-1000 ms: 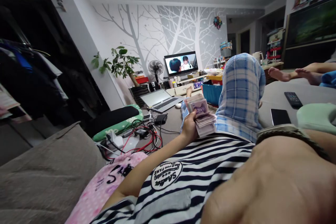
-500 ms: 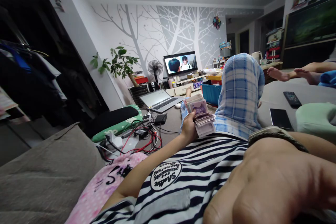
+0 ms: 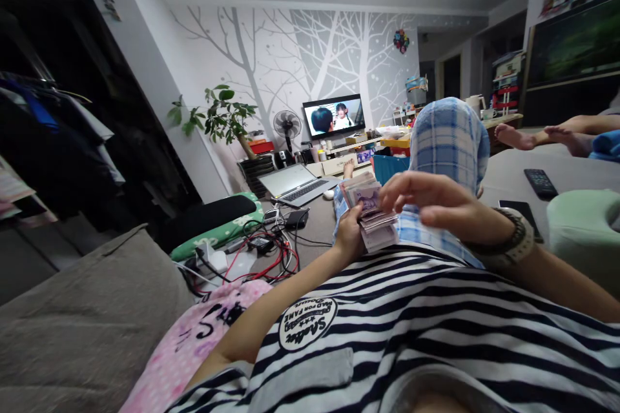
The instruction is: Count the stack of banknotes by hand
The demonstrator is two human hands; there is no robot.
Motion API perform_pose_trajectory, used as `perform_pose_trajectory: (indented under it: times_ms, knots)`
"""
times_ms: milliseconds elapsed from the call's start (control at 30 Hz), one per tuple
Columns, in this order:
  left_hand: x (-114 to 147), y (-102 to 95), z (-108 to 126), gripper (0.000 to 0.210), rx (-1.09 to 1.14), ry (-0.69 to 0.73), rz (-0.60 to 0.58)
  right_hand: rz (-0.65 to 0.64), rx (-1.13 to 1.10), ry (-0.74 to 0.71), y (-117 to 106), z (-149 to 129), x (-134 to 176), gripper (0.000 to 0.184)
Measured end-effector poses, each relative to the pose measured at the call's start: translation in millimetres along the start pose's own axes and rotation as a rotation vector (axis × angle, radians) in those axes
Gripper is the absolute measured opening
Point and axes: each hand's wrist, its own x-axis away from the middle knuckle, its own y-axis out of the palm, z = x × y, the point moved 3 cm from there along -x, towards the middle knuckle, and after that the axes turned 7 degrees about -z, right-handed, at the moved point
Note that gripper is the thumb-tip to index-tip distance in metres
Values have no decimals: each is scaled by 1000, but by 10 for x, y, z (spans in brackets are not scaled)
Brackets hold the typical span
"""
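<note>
Behind everything stands a tree-patterned wall (image 3: pixel 278 61). Just beyond the striped shirt (image 3: pixel 416 310), the left hand (image 3: pixel 349 233) grips a banknote stack (image 3: pixel 378 226) stretching away from it; the right hand (image 3: pixel 438 199), loosely spread, hovers at the stack's right edge, contact unclear.

My feed shows matt purple paper banknotes (image 3: pixel 367 200), blue-and-white plaid cloth trousers (image 3: pixel 445 142), a rough grey cloth cushion (image 3: pixel 97 310) and an oblong black plastic remote control (image 3: pixel 540 184).
</note>
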Motion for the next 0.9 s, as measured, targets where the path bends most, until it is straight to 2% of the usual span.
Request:
perform_pose_trajectory:
  times_ms: [33, 100, 133, 200, 267, 400, 600, 733, 900]
  knots:
    - [-1, 15, 4, 25, 4, -18, -18, 183, 59, 69, -132, 206, 40, 32]
    - [23, 60, 23, 23, 19, -64, -51, 513, 200, 176, -348, 571, 120, 36]
    - [40, 76, 33, 22, 25, -82, -62, 622, 245, 235, -413, 739, 147, 40]
    - [69, 66, 31, 20, 32, -96, -68, 705, 232, 341, -441, 1059, 168, 48]
    - [71, -5, -10, 18, 27, -89, -59, 712, 189, 394, -372, 1325, 174, 54]
    - [12, -195, -149, 15, 14, -58, -38, 658, 187, 338, -164, 1601, 204, 57]
    - [-41, -198, -217, 27, 63, -76, -75, 672, 262, 237, -113, 1611, 279, 47]
    - [-48, -168, -204, 28, 125, -104, -44, 668, 286, 198, -106, 1599, 295, 42]
    - [-41, -162, -195, 31, 126, -134, -46, 652, 220, 148, -52, 1559, 279, 40]
